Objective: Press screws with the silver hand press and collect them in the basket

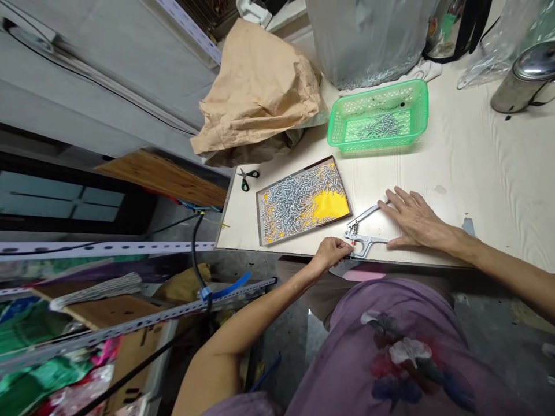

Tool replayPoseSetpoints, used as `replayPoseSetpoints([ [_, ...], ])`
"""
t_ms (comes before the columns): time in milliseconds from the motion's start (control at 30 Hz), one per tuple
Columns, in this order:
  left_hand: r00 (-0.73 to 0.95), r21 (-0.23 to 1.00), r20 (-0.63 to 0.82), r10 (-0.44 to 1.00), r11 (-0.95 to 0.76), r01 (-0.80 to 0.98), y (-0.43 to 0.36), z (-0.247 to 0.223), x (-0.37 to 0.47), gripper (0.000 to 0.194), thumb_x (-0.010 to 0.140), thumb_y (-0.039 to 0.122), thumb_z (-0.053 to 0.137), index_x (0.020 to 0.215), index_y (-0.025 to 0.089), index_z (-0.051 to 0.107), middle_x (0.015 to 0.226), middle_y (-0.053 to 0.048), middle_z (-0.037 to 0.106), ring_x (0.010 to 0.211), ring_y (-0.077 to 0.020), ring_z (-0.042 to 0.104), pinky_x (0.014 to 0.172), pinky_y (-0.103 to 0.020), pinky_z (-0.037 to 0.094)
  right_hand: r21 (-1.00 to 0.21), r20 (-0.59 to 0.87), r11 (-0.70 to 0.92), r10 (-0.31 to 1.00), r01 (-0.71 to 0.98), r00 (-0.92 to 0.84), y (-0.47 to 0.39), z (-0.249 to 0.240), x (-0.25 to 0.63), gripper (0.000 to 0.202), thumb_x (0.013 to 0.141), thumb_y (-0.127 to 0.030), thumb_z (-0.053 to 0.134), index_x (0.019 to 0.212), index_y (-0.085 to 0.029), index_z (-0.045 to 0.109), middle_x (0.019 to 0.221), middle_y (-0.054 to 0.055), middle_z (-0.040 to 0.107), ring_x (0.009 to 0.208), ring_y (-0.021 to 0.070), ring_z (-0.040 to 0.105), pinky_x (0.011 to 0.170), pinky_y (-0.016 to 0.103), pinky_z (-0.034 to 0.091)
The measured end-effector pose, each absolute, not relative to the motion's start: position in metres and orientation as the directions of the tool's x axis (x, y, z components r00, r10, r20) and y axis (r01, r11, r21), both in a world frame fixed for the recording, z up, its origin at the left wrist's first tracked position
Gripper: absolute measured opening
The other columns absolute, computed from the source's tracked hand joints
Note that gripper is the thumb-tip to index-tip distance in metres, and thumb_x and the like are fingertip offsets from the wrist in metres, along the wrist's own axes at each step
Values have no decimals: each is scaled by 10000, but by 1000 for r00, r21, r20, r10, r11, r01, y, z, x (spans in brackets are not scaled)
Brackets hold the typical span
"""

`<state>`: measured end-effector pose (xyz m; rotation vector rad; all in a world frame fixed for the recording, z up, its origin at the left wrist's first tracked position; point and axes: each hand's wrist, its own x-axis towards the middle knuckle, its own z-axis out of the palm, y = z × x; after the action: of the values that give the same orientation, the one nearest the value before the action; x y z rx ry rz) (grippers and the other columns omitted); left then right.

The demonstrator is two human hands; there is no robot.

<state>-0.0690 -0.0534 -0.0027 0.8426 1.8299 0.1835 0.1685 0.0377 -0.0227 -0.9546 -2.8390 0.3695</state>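
Note:
In the head view, a pair of silver hand press pliers [366,240] lies near the table's front edge, its two handles spread apart and a spring between them. My right hand [411,219] lies over the handle ends, palm down, fingers stretched and spread. Its fingertips reach the upper handle, and its thumb is at the lower one. At the jaw end, my left hand [333,252] is closed in a pinch. Whatever is between those fingertips is too small to make out. Behind it, a shallow tray [303,234] with a yellow bottom holds many small silver metal pieces [288,199].
A green plastic basket [377,144] with more metal pieces stands behind the tray. Small scissors [247,178] lie at the left edge near a brown paper bag [260,86]. A metal jug [522,78] is at the right. Shelving with cables [199,254] is at left.

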Motion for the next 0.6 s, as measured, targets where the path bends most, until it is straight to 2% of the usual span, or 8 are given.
replayPoseSetpoints([
  [133,-200,490,-761,617,750,445,-54,-3,-68,169,760,223,653,624,134,607,394,90,412,338,-48,348,372,-176,254,-233,-26,792,575,564,-818,46,-20,164,981,665,-659,713,1411,-109,392,1355,263,506,1274,425,403,1005,581,292],
  [267,-215,468,-769,601,760,451,-53,2,-64,194,782,207,643,609,141,583,380,93,399,326,-45,329,364,-175,247,-185,-58,793,580,580,-812,37,-9,160,804,758,-511,662,1384,-79,402,1184,211,613,1088,357,509,935,500,298],
  [433,-200,448,-783,589,757,476,-51,6,-63,260,831,257,622,601,152,561,383,88,394,331,-49,315,374,-183,253,-147,-48,808,570,570,-820,26,0,161,599,814,-395,620,1308,-91,472,1053,161,655,943,304,520,868,434,261],
  [533,-184,423,-769,612,704,570,-53,8,-64,280,858,311,608,630,153,578,416,74,413,369,-73,374,406,-198,302,-151,-39,818,556,555,-830,21,-2,160,472,832,-333,603,1239,-107,525,980,138,666,892,280,520,852,412,248],
  [600,-173,436,-651,739,550,712,-58,11,-64,235,857,304,617,680,150,606,527,36,518,477,-100,494,481,-210,383,-147,-12,814,566,562,-824,18,-6,160,423,824,-293,605,1205,-118,547,936,126,670,868,271,520,847,405,243],
])
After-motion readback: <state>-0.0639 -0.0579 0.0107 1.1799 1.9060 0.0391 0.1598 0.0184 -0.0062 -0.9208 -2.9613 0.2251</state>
